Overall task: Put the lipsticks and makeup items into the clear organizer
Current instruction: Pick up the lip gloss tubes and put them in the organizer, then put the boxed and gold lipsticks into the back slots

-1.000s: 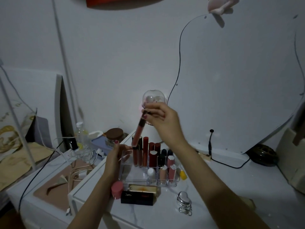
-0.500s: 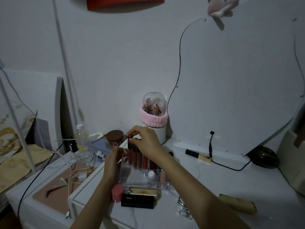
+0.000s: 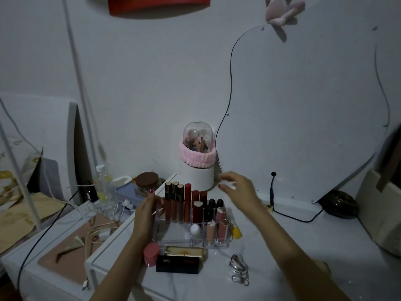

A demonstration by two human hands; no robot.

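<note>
The clear organizer (image 3: 173, 238) stands on the white tabletop. Its back row holds several upright lip gloss tubes (image 3: 173, 200) and dark red lipsticks (image 3: 199, 205); smaller tubes (image 3: 222, 227) fill the front right slots. My left hand (image 3: 146, 213) grips the organizer's left wall, thumb up. Above and to the right of the back row, my right hand (image 3: 237, 190) hovers with relaxed fingers and holds nothing. In front of the organizer lie a pink-capped item (image 3: 151, 253), a black lipstick box (image 3: 178, 264) and a gold box (image 3: 184, 251).
A silver heart-shaped clip (image 3: 238, 267) lies at the front right. A domed brush holder with a pink band (image 3: 197, 159) stands behind the organizer, beside a large mirror (image 3: 303, 105) with a black cable (image 3: 293, 218). A lower side table with cords and a bottle (image 3: 102, 181) is at the left.
My right hand lowered a lip gloss tube into the organizer's back left row, let go and moved off to the right, empty. My left hand stayed on the organizer.
</note>
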